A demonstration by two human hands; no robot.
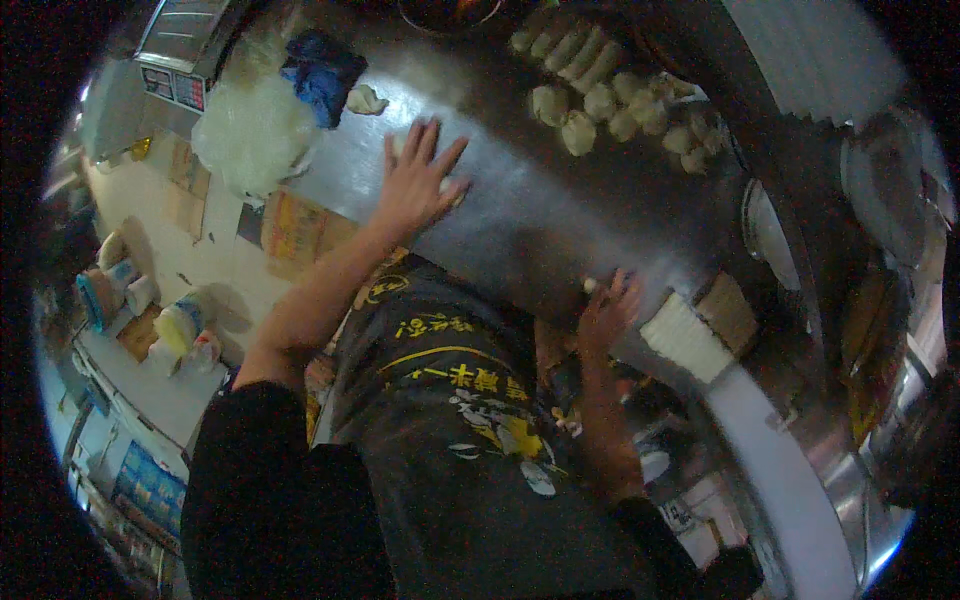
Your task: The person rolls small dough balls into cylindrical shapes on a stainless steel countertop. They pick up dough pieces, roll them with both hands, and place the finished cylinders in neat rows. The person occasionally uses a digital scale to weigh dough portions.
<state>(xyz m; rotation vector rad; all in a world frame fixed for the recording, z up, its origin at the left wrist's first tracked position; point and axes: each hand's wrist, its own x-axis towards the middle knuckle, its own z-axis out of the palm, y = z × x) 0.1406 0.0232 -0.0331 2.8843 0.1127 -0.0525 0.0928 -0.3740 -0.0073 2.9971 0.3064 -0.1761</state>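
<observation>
My left hand (pixel 421 176) lies palm down with spread fingers over the metal worktop (pixel 502 202), and pale bits, likely dough, show beneath its fingers and beside its thumb. Lower right, my right hand (pixel 611 307) is blurred near the worktop's front edge, beside a small pale lump (pixel 590 285); whether it holds anything is unclear. A lone piece of dough (pixel 366 100) rests beyond my left hand, next to a dark blue cloth or bag (pixel 322 75). Round pale dough pieces (pixel 578 133) and several long dough rolls (pixel 585 56) lie farther back on the worktop.
Left of the worktop are clear plastic bags (pixel 255 127), a scale (pixel 172 86) and a cardboard box (pixel 300 225). A folded white cloth (pixel 686 336) lies by the right front edge, with a round metal lid or pan (pixel 769 225) beyond. A round pan (pixel 450 11) stands at the back.
</observation>
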